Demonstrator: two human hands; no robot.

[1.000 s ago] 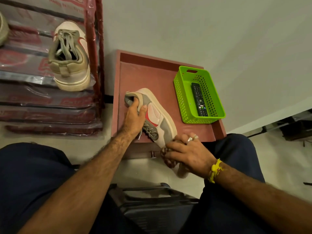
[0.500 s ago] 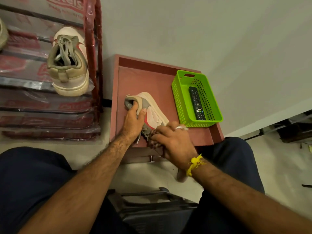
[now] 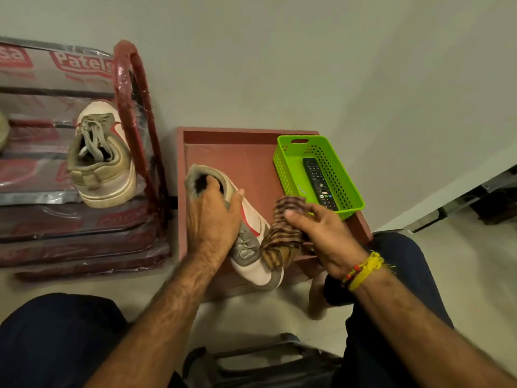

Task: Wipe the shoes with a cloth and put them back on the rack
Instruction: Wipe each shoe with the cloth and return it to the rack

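A beige and grey sneaker (image 3: 253, 249) with a red stripe lies on the low reddish table (image 3: 223, 152), toe toward me. My left hand (image 3: 211, 222) grips it at the heel opening, fingers inside the collar. My right hand (image 3: 321, 236) holds a brown striped cloth (image 3: 282, 236) just right of the sneaker's laces, palm turned up. The matching sneaker (image 3: 100, 155) stands on the red shoe rack (image 3: 137, 113) at the left, heel toward me.
A green plastic basket (image 3: 285, 161) with a black remote (image 3: 319, 183) in it sits on the table's right side. The rack shelves are wrapped in printed plastic. My knees flank a dark stool (image 3: 263, 362) below. A wall stands behind.
My right hand has come off the sneaker's toe and laces and moved right, turning palm up with the cloth. The left hand has slid deeper into the heel opening. The view has tilted upward.
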